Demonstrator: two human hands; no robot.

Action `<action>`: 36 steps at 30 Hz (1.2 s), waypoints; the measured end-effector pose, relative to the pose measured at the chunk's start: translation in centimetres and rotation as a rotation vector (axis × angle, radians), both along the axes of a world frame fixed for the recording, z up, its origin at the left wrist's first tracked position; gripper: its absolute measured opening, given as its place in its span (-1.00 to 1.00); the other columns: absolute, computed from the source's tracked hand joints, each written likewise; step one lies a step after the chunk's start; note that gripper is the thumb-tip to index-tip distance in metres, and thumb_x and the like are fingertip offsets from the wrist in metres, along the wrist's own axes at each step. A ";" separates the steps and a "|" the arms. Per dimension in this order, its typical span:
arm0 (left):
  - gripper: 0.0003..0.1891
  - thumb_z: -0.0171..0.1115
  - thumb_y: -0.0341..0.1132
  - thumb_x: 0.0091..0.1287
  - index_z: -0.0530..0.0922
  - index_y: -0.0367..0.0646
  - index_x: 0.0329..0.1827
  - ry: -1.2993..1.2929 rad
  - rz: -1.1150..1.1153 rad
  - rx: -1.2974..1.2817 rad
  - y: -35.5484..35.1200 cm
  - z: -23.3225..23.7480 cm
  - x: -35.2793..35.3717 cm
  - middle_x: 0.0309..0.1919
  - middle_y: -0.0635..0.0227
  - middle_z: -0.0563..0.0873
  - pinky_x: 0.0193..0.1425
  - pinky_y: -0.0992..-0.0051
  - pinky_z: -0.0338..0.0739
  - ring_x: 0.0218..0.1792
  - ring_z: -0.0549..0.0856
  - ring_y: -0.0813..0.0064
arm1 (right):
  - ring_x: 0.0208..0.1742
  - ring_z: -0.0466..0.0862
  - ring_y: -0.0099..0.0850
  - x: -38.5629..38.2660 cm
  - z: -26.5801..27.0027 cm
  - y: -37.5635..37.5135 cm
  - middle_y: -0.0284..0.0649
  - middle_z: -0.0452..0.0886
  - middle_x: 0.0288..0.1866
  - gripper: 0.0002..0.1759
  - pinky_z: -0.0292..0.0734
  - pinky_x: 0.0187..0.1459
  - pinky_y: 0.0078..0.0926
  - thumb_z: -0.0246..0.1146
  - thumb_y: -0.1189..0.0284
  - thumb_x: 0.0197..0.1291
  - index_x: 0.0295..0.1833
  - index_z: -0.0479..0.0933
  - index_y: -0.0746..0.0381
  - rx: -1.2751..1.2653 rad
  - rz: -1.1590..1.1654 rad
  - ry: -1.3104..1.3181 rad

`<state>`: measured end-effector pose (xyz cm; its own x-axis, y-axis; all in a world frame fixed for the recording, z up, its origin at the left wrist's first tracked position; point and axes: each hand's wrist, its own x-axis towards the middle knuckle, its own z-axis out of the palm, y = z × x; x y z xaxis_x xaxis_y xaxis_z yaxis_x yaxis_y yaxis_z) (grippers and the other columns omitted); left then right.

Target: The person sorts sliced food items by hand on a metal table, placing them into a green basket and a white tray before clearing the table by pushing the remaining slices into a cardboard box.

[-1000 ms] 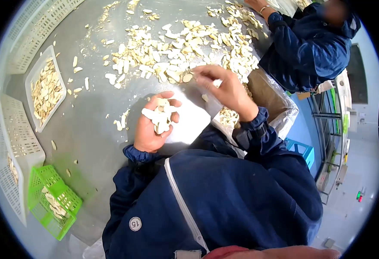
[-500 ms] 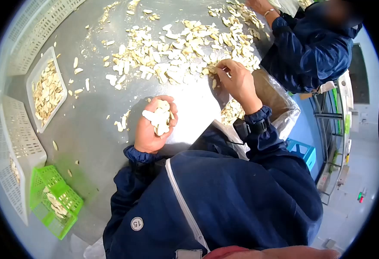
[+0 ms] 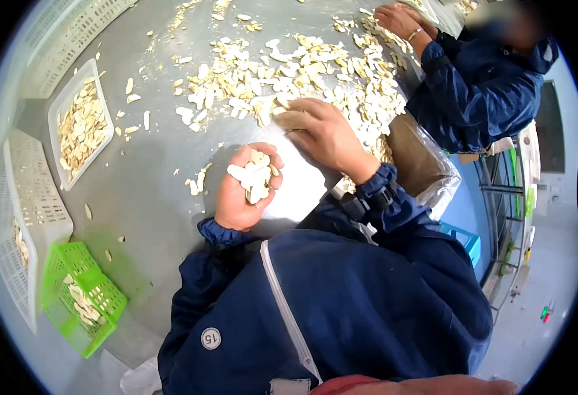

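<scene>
Your left hand (image 3: 239,197) is curled into a cup, its fingers (image 3: 262,153) closed around a handful of slices (image 3: 254,176) — pale, thin pieces stacked loosely against the palm, above the bare middle of the tabletop (image 3: 150,197). Your right hand (image 3: 325,135) lies palm-down at the near edge of the pile of slices (image 3: 282,69), which spreads across the far half of the tabletop toward its right edge. Its fingers (image 3: 289,120) are bent down onto the pieces, but I cannot tell whether they pinch one, since the tips are hidden.

To pick well here, I judge it best to take one slice at a time from the pile's near edge rather than dig into its middle, so the rest lie flat and easy to read. Hold the left palm tilted upward (the stack looks full, and one piece sits close to the thumb side). Carry the right hand across low, so nothing drops between pile and palm.

A few strays (image 3: 198,181) lie just beside your left hand — mind them. The white tray (image 3: 52,125) near the left edge and the green basket (image 3: 72,258) by the near left corner both hold slices. A co-worker's hand (image 3: 397,18) is at the far right corner, well apart from yours.
</scene>
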<state>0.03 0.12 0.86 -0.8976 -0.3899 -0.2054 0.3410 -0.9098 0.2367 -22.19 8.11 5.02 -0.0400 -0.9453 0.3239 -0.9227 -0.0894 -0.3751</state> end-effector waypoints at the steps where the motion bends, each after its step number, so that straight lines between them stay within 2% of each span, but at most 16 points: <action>1: -0.54 -0.04 0.02 0.75 0.60 -0.22 0.21 0.025 0.010 0.008 0.0 -0.1 0.0 -0.08 0.13 0.73 -0.66 0.64 0.49 -0.28 0.72 0.41 | 0.27 0.68 -0.05 -1.2 -0.5 0.6 -0.11 0.70 0.28 -0.63 0.58 0.31 -0.10 0.44 0.36 0.30 0.21 0.73 0.08 -0.004 -0.075 -0.019; 5: -0.58 -0.02 0.01 0.74 0.60 -0.16 0.17 0.099 0.035 0.016 -0.3 -0.3 0.2 -0.10 0.19 0.73 -0.56 0.62 0.53 -0.28 0.72 0.43 | 0.09 0.76 -0.10 -3.1 1.2 2.9 -0.14 0.78 0.09 -0.71 0.69 0.13 -0.15 0.42 0.44 0.29 0.12 0.76 0.17 -0.096 -0.337 0.199; 8: -0.66 0.07 -0.05 0.70 0.62 -0.15 0.13 0.041 0.077 0.049 -0.2 0.2 -0.2 -0.16 0.24 0.73 -0.48 0.61 0.60 -0.28 0.73 0.46 | 0.00 0.76 -0.08 -1.6 1.1 2.8 -0.11 0.79 0.07 -0.74 0.70 0.08 -0.21 0.46 0.45 0.32 0.11 0.77 0.19 0.062 -0.221 -0.114; 11: -0.75 0.17 -0.17 0.63 0.64 -0.16 0.09 -0.236 0.203 0.146 0.4 1.3 -0.6 -0.24 0.27 0.74 -0.29 0.54 0.71 -0.26 0.75 0.45 | 0.04 0.74 -0.05 2.4 1.3 0.6 -0.13 0.78 0.04 -0.72 0.69 0.09 -0.17 0.48 0.40 0.29 0.10 0.76 0.15 0.030 -0.089 -0.072; 14: -0.68 0.23 -0.61 0.39 0.53 -0.19 0.18 -0.076 0.394 -0.783 1.1 -1.1 -0.3 -0.10 0.34 0.66 -0.06 0.52 0.60 -0.12 0.66 0.53 | 0.06 0.73 -0.04 3.8 -0.4 -0.6 -0.11 0.76 0.07 -0.71 0.67 0.11 -0.12 0.50 0.37 0.26 0.08 0.75 0.14 0.059 -0.078 -0.019; 15: -0.56 0.25 -0.75 0.32 0.50 -0.19 0.21 -0.044 0.386 -0.862 0.9 -0.8 -0.4 -0.06 0.36 0.63 0.02 0.52 0.56 -0.07 0.63 0.56 | 0.07 0.73 -0.04 3.8 -0.5 -0.7 -0.11 0.76 0.04 -0.72 0.67 0.10 -0.12 0.49 0.38 0.26 0.07 0.74 0.16 0.123 -0.122 -0.032; 17: -0.54 0.16 -0.78 0.32 0.49 -0.17 0.23 -0.048 0.243 -0.838 0.2 1.2 1.3 -0.01 0.36 0.60 0.04 0.53 0.53 -0.10 0.59 0.56 | -0.07 0.74 -0.03 3.9 0.3 -0.7 -0.07 0.73 -0.08 -0.77 0.65 -0.04 -0.13 0.47 0.42 0.30 0.02 0.69 0.23 0.200 -0.140 -0.105; 19: -0.45 0.17 -0.82 0.27 0.49 -0.15 0.29 0.117 0.117 -0.321 -0.1 -1.0 0.3 0.00 0.36 0.61 -0.02 0.55 0.54 -0.11 0.61 0.55 | -0.15 0.72 -0.03 4.1 0.0 -0.6 -0.03 0.70 -0.14 -0.81 0.64 -0.11 -0.15 0.46 0.46 0.33 -0.02 0.67 0.27 0.171 -0.145 -0.158; 21: -0.45 0.20 -0.77 0.30 0.49 -0.12 0.32 0.274 0.038 0.011 -0.3 -2.4 0.0 0.00 0.36 0.62 -0.06 0.56 0.55 -0.10 0.62 0.54 | -0.17 0.71 -0.02 4.8 0.3 -0.2 -0.02 0.69 -0.14 -0.84 0.63 -0.12 -0.16 0.45 0.48 0.34 -0.03 0.67 0.29 0.131 -0.134 -0.170; 24: -0.60 0.26 -0.57 0.45 0.53 -0.09 0.31 0.237 0.191 -0.043 -0.5 -1.6 0.5 -0.02 0.36 0.66 -0.08 0.56 0.57 -0.08 0.65 0.52 | -0.17 0.70 -0.03 5.5 -0.2 0.2 -0.02 0.70 -0.14 -0.88 0.64 -0.10 -0.18 0.42 0.52 0.35 -0.04 0.69 0.29 0.062 -0.056 -0.104; 27: -0.65 0.20 -0.56 0.50 0.53 -0.13 0.31 -0.091 0.740 -0.732 -0.5 1.4 2.0 0.06 0.34 0.69 -0.01 0.51 0.61 -0.02 0.68 0.50 | -0.12 0.73 -0.06 6.2 -1.3 0.2 -0.03 0.74 -0.11 -0.85 0.65 -0.05 -0.20 0.41 0.53 0.36 0.01 0.74 0.27 -0.071 0.051 -0.134; 29: -0.68 0.12 -0.44 0.56 0.50 -0.19 0.34 -0.049 1.032 -0.970 -5.8 4.3 5.7 0.12 0.25 0.65 0.06 0.46 0.65 0.06 0.67 0.42 | -0.10 0.74 -0.07 6.3 -1.3 0.4 -0.02 0.75 -0.11 -0.85 0.66 -0.03 -0.21 0.41 0.53 0.36 0.01 0.75 0.27 -0.040 0.039 -0.219; 32: -0.63 -0.01 -0.25 0.65 0.45 -0.27 0.38 0.544 0.969 -0.632 -17.0 10.3 16.8 0.21 0.11 0.59 0.16 0.38 0.72 0.19 0.66 0.31 | -0.09 0.75 -0.07 6.1 -1.0 0.5 -0.02 0.76 -0.10 -0.86 0.67 -0.02 -0.22 0.40 0.52 0.37 0.00 0.76 0.27 -0.030 0.045 -0.248; 33: -0.51 -0.06 -0.08 0.70 0.38 -0.29 0.46 0.766 0.869 -0.332 -18.2 13.5 20.4 0.36 -0.01 0.52 0.21 0.30 0.76 0.28 0.65 0.19 | -0.09 0.75 -0.07 6.1 -0.9 0.7 -0.02 0.77 -0.10 -0.86 0.67 -0.02 -0.22 0.40 0.51 0.38 0.00 0.76 0.27 -0.029 0.050 -0.243; 35: -0.19 -0.20 0.21 0.72 -0.05 -0.21 0.78 0.757 1.264 -0.304 -20.6 17.1 24.9 0.74 -0.15 0.02 0.62 -0.06 0.50 0.70 0.18 -0.19 | -0.12 0.75 -0.08 6.0 -1.0 0.8 -0.03 0.77 -0.11 -0.86 0.67 -0.03 -0.23 0.39 0.51 0.39 0.00 0.77 0.26 -0.043 0.058 -0.271; 36: -0.19 -0.20 0.22 0.71 0.02 -0.24 0.75 0.700 1.297 -0.283 -20.2 16.8 25.1 0.72 -0.15 0.08 0.62 -0.04 0.49 0.68 0.22 -0.17 | -0.13 0.75 -0.09 6.1 -1.0 0.6 -0.04 0.77 -0.11 -0.86 0.67 -0.04 -0.24 0.39 0.50 0.40 0.01 0.77 0.26 -0.053 0.066 -0.284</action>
